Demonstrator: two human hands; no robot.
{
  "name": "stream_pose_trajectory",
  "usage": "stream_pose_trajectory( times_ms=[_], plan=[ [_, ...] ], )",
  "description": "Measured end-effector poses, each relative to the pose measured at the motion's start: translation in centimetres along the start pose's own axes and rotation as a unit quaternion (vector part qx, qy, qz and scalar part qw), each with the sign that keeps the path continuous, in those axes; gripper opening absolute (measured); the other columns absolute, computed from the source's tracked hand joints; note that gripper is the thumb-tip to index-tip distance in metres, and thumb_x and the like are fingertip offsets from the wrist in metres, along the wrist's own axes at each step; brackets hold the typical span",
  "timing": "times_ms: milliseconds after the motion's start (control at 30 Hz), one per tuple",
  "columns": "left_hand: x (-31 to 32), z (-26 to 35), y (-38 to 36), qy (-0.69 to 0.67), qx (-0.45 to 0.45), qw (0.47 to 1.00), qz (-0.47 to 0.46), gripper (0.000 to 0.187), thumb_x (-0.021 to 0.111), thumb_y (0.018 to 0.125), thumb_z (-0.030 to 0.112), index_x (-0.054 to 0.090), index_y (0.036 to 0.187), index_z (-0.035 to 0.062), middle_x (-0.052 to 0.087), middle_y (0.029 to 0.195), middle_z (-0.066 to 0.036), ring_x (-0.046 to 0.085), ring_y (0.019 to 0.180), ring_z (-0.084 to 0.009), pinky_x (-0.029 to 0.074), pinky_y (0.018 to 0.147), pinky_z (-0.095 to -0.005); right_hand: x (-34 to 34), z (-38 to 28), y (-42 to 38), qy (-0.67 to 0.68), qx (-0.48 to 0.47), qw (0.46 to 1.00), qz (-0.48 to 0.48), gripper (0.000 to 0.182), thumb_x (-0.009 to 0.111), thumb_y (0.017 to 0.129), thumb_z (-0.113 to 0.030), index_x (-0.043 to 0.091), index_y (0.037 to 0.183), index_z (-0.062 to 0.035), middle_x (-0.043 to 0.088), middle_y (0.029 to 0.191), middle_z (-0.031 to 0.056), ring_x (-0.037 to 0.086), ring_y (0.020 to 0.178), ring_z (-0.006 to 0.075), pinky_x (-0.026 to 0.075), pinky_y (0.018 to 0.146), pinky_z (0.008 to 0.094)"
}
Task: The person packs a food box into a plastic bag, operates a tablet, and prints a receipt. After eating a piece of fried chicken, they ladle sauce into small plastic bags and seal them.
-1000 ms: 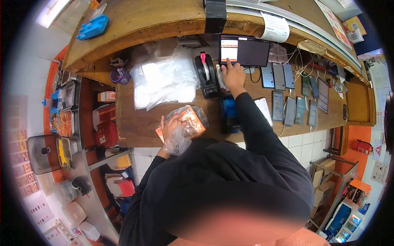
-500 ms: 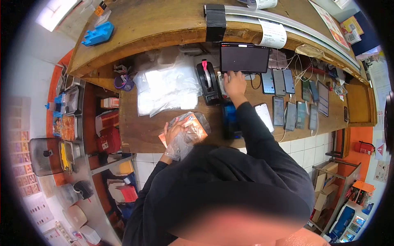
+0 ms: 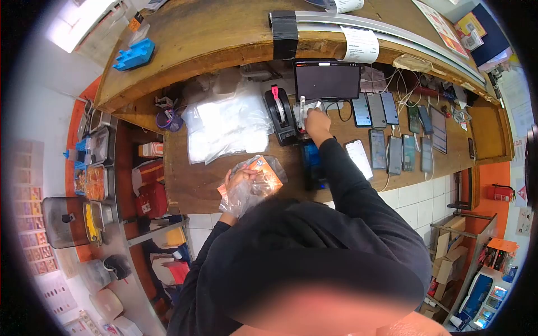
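Note:
My left hand (image 3: 240, 180) rests on an orange printed sheet or packet (image 3: 271, 178) near the front edge of the desk. Crumpled clear plastic bag (image 3: 244, 200) is gathered in and around that hand, with its fingers bent over it. My right hand (image 3: 317, 122) reaches to the back of the desk, below a dark tablet (image 3: 328, 80). Its fingers are closed around a small greyish-white item that I cannot make out. A white and red strip-like object (image 3: 302, 115) lies just left of it, beside a black tape dispenser (image 3: 282, 116) with a pink part.
A pile of clear plastic bags (image 3: 224, 124) covers the desk's left side. Several phones (image 3: 377, 148) with charging cables lie on the right. A blue and black device (image 3: 311, 159) sits under my right forearm. The wooden shelf (image 3: 218, 53) overhangs the back.
My right hand has drawn back slightly from the tablet, its fingers now closed on a greyish-white item. The left hand stays on the orange item and plastic. The view has shifted slightly.

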State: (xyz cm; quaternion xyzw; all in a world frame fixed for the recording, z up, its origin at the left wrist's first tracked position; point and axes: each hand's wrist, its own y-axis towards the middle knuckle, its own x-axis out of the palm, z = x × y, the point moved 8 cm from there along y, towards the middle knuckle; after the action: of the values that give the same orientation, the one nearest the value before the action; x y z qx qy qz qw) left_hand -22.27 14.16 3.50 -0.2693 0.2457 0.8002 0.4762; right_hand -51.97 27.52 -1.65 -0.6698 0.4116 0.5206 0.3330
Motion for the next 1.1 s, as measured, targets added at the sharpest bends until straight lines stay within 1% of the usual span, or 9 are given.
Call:
stream_pose_trajectory(
  times_ms=[433, 567, 600, 700, 800, 900, 1033, 1067, 1100],
  plan=[
    [-0.1, 0.3, -0.3, 0.007, 0.009, 1.000, -0.009, 0.023, 0.050, 0.087, 0.029, 0.061, 0.095, 0.0107, 0.060, 0.097, 0.001, 0.045, 0.114, -0.0127, 0.018, 0.101, -0.0340, 1.4, 0.4, 2.0, -0.011, 0.034, 0.999, -0.029, 0.021, 0.055, 0.077, -0.025, 0.065, 0.085, -0.0082, 0.063, 0.092, 0.0123, 0.061, 0.087, 0.0283, 0.049, 0.074, 0.0380],
    [-0.6, 1.1, -0.3, 0.015, 0.024, 0.999, -0.018, 0.025, 0.048, 0.088, 0.028, 0.058, 0.099, 0.0087, 0.059, 0.098, -0.002, 0.045, 0.114, -0.0145, 0.021, 0.100, -0.0344, -0.6, 1.5, 1.0, 0.151, 0.077, 0.985, -0.012, 0.018, 0.053, 0.077, -0.024, 0.065, 0.085, -0.0140, 0.062, 0.091, 0.0138, 0.060, 0.085, 0.0303, 0.048, 0.070, 0.0391],
    [-0.8, 1.7, -0.2, 0.016, 0.028, 0.999, -0.021, 0.026, 0.048, 0.089, 0.028, 0.058, 0.100, 0.0082, 0.059, 0.099, -0.003, 0.045, 0.114, -0.0150, 0.021, 0.100, -0.0346, -2.0, 1.4, 0.5, 0.165, 0.060, 0.981, 0.084, 0.016, 0.054, 0.078, -0.023, 0.064, 0.083, -0.0125, 0.063, 0.086, 0.0134, 0.061, 0.079, 0.0306, 0.048, 0.066, 0.0393],
    [-2.3, 3.8, -0.8, 0.003, 0.019, 0.999, -0.030, 0.028, 0.048, 0.089, 0.029, 0.056, 0.103, 0.0071, 0.058, 0.099, -0.004, 0.045, 0.111, -0.0156, 0.024, 0.098, -0.0339, -4.5, 1.3, -0.1, 0.243, -0.007, 0.948, 0.206, 0.012, 0.056, 0.079, -0.020, 0.062, 0.084, -0.0111, 0.063, 0.078, 0.0118, 0.061, 0.071, 0.0284, 0.047, 0.062, 0.0372],
    [-3.4, 5.4, -1.4, -0.036, -0.019, 0.998, -0.046, 0.034, 0.049, 0.087, 0.032, 0.051, 0.108, 0.0052, 0.055, 0.099, -0.004, 0.046, 0.103, -0.0159, 0.028, 0.092, -0.0317, -4.8, 1.6, -0.2, 0.328, 0.018, 0.924, 0.194, 0.009, 0.058, 0.078, -0.017, 0.059, 0.084, -0.0105, 0.062, 0.074, 0.0105, 0.060, 0.066, 0.0255, 0.045, 0.059, 0.0352],
    [-3.7, 5.8, -1.8, -0.074, -0.056, 0.994, -0.063, 0.041, 0.050, 0.086, 0.035, 0.046, 0.112, 0.0033, 0.052, 0.099, -0.005, 0.047, 0.095, -0.0162, 0.033, 0.086, -0.0294, -4.0, 1.3, 0.2, 0.304, -0.005, 0.946, 0.112, 0.010, 0.058, 0.079, -0.018, 0.057, 0.085, -0.0097, 0.062, 0.074, 0.0102, 0.060, 0.066, 0.0237, 0.045, 0.058, 0.0341],
    [-3.6, 5.4, -1.9, -0.122, -0.103, 0.984, -0.079, 0.052, 0.052, 0.084, 0.038, 0.040, 0.118, 0.0008, 0.048, 0.099, -0.006, 0.048, 0.085, -0.0166, 0.039, 0.078, -0.0264, -3.7, 1.5, 0.1, 0.292, -0.011, 0.950, 0.105, 0.011, 0.059, 0.078, -0.018, 0.057, 0.086, -0.0101, 0.062, 0.073, 0.0102, 0.060, 0.066, 0.0250, 0.045, 0.058, 0.0346],
    [-2.5, 3.8, -1.5, -0.122, -0.102, 0.984, -0.078, 0.052, 0.052, 0.084, 0.038, 0.040, 0.118, 0.0008, 0.048, 0.099, -0.006, 0.048, 0.085, -0.0166, 0.039, 0.078, -0.0264, -3.9, 1.5, -0.3, 0.288, -0.014, 0.951, 0.113, 0.011, 0.059, 0.078, -0.018, 0.058, 0.086, -0.0102, 0.062, 0.074, 0.0101, 0.061, 0.066, 0.0257, 0.045, 0.057, 0.0348],
    [-1.1, 1.7, -0.6, -0.063, -0.045, 0.996, -0.036, 0.033, 0.049, 0.087, 0.034, 0.050, 0.104, 0.0063, 0.054, 0.096, -0.001, 0.047, 0.099, -0.0142, 0.027, 0.090, -0.0302, -4.2, 1.4, -0.5, 0.284, -0.017, 0.951, 0.121, 0.012, 0.058, 0.078, -0.018, 0.058, 0.086, -0.0103, 0.062, 0.074, 0.0100, 0.061, 0.067, 0.0264, 0.045, 0.057, 0.0349]
  ],
)
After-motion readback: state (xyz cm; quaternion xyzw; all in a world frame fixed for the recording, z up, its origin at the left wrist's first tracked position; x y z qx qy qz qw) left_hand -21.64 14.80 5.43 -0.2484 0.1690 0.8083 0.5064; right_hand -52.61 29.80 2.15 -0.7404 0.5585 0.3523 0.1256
